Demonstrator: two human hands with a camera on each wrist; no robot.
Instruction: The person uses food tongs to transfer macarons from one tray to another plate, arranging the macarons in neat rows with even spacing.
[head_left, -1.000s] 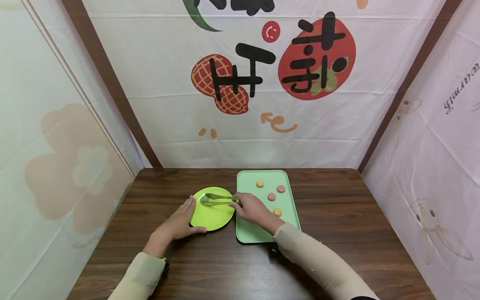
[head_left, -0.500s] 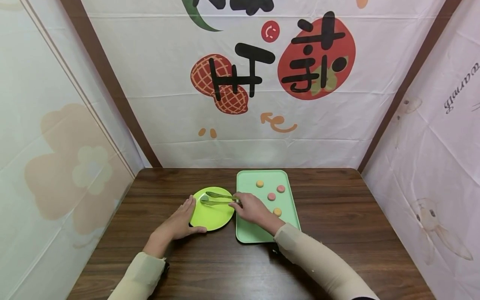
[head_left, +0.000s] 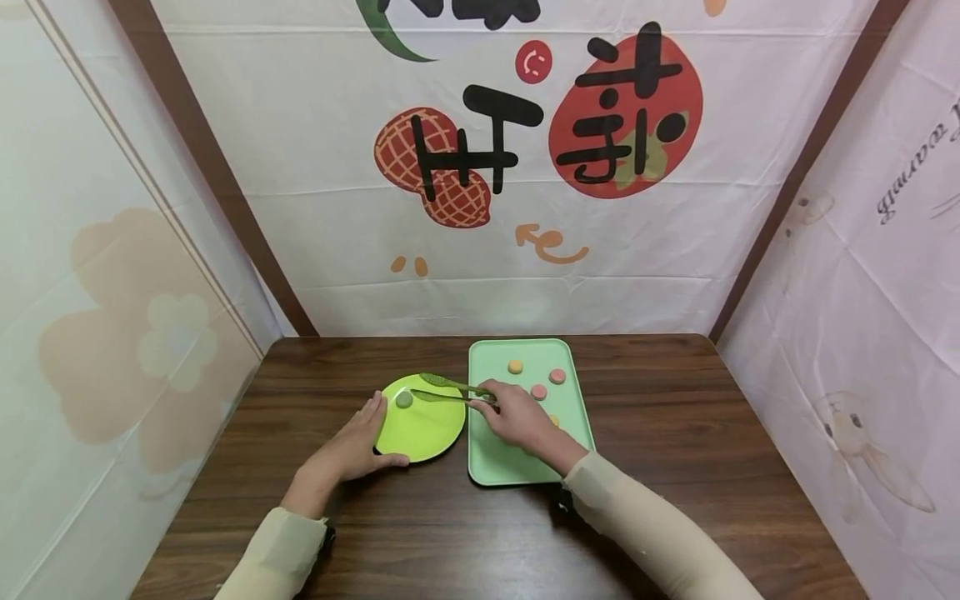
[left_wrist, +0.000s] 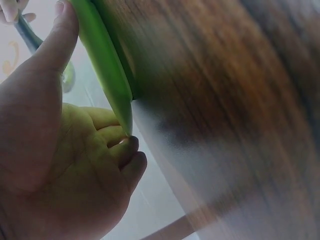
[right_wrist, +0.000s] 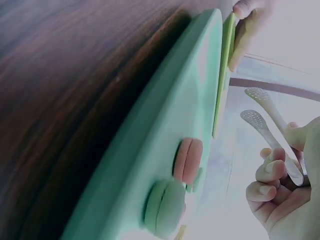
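- The tongs (head_left: 453,384) sit in the right hand (head_left: 517,414), gripped near their joined end; their tips stand apart, pinching nothing, and the long axis runs roughly sideways, tips to the left.
- Just left of those tips, a green cookie (head_left: 404,400) rests on the plate (head_left: 431,437), apart from the tongs.
- The left hand, (head_left: 347,450) nearer that cookie, lies spread against the plate's left rim, thumb at the near side.
- The tray (head_left: 489,454) lies right of the plate, partly beneath the right hand. Its pink cookies (head_left: 557,377) and yellow cookies (head_left: 515,367) lie opposite to where the tips point, likely the relation that counts.
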